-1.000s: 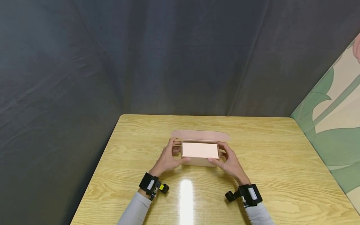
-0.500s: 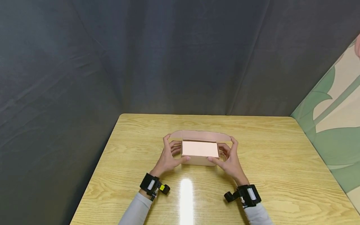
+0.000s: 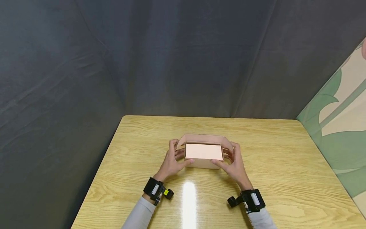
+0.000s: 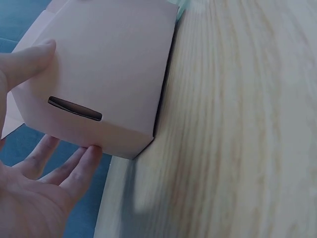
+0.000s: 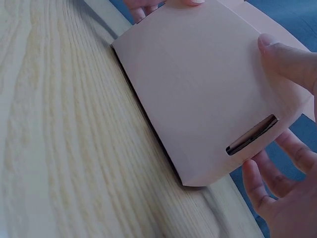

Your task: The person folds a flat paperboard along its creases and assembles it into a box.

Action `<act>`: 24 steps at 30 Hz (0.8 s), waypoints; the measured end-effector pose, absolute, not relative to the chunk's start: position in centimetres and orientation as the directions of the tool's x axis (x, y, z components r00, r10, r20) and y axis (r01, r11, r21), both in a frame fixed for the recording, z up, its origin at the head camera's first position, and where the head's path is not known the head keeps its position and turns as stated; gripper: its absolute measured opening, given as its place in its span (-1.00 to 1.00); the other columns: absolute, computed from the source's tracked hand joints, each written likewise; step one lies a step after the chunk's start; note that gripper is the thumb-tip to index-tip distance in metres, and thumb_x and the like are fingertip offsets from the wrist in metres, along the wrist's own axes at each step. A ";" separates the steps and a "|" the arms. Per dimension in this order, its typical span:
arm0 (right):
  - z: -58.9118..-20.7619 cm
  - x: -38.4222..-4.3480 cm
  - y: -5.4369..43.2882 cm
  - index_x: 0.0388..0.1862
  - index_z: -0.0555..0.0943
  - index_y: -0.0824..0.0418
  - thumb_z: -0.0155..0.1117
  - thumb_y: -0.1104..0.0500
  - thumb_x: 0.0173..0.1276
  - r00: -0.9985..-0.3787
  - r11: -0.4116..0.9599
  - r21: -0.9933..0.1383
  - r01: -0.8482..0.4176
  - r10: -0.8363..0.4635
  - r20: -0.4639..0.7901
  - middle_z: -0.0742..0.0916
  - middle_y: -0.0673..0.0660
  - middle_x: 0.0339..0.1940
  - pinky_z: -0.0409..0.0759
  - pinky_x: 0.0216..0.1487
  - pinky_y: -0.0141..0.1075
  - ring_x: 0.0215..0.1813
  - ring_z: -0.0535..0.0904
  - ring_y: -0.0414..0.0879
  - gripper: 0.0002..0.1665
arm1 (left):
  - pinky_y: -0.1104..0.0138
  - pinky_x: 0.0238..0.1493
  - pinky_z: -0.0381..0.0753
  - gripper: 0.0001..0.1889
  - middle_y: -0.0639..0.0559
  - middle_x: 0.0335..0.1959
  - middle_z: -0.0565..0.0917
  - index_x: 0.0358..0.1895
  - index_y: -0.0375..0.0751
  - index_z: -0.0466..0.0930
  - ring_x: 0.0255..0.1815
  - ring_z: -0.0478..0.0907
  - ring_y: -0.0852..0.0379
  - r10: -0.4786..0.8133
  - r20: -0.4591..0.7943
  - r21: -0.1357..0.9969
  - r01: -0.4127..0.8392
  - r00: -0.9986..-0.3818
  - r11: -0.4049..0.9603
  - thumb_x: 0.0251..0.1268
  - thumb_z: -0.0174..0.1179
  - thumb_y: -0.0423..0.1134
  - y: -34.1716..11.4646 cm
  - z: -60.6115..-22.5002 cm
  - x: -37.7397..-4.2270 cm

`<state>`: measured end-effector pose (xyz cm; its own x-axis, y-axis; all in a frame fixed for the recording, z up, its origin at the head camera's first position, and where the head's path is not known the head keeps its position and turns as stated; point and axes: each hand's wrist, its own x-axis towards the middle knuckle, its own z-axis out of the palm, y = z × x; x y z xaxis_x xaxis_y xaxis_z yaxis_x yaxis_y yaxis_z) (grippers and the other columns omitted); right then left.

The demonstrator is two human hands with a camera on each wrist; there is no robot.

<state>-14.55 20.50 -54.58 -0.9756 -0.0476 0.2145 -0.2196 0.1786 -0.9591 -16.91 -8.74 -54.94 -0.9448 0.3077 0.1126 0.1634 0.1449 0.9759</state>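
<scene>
A small pinkish cardboard box (image 3: pixel 202 163) sits on the table, a pale flat surface (image 3: pixel 204 151) filling its top. Behind it rises a lid flap (image 3: pixel 203 138) with its two end tabs bent toward me. My left hand (image 3: pixel 171 161) grips the left end, thumb on the front wall and index finger at the left tab (image 3: pixel 182 140). At the other end my right hand (image 3: pixel 235 163) mirrors this, its index finger at the right tab (image 3: pixel 227 144). A narrow slot (image 4: pixel 74 108) shows low in the front wall in the left wrist view; the right wrist view has another slot (image 5: pixel 251 135).
The wooden table (image 3: pixel 137 133) spreads around the box, a bright light reflection on it in front. A dark curtain (image 3: pixel 183 63) hangs behind and to the left. Leaf-patterned cloth (image 3: pixel 343 127) borders the right side. Wrist cameras (image 3: pixel 168 193) sit on both wrists.
Both index fingers went out to the ends of the back flap, then came inward. The flap's end tabs, flat before, are now folded toward me. The box has stayed in place.
</scene>
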 end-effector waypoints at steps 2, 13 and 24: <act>-54.7 -14.5 20.5 0.47 0.23 0.28 0.64 0.45 0.16 -0.975 0.188 -0.956 -0.224 -0.041 0.220 0.57 0.20 0.41 0.56 0.23 -0.45 0.31 0.58 -0.07 0.02 | 0.05 0.42 0.63 -0.13 -0.32 0.55 0.32 0.41 -0.12 0.10 0.47 0.53 -0.28 0.311 0.107 0.974 0.162 -0.944 0.159 0.25 0.59 -0.18 -8.8 -54.7 -16.8; -54.6 -14.3 20.7 0.47 0.38 0.23 0.61 0.44 0.21 -0.960 0.226 -0.933 -0.279 -0.060 0.273 0.64 0.23 0.36 0.61 0.20 -0.43 0.27 0.59 -0.22 -0.10 | 0.13 0.35 0.68 -0.25 -0.28 0.47 0.42 0.35 -0.11 0.21 0.41 0.59 -0.24 0.375 0.159 0.973 0.209 -0.913 0.097 0.28 0.56 -0.25 -8.7 -54.7 -17.2; -54.5 -14.4 20.6 0.39 0.50 0.28 0.34 0.35 0.53 -0.956 0.261 -0.923 -0.284 -0.009 0.292 0.66 0.27 0.35 0.63 0.18 -0.49 0.27 0.59 -0.32 -0.50 | 0.31 -0.04 0.69 -0.75 -0.31 0.62 0.32 0.21 -0.21 0.31 0.04 0.67 -0.23 0.311 0.224 0.957 0.269 -0.924 0.107 0.75 0.02 -0.15 -8.6 -54.4 -17.4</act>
<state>-14.36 20.61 -54.51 -0.9564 -0.0092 0.2919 -0.2841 0.2610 -0.9226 -17.39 -8.58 -54.36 -0.9236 0.3109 0.2245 0.2686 0.1066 0.9573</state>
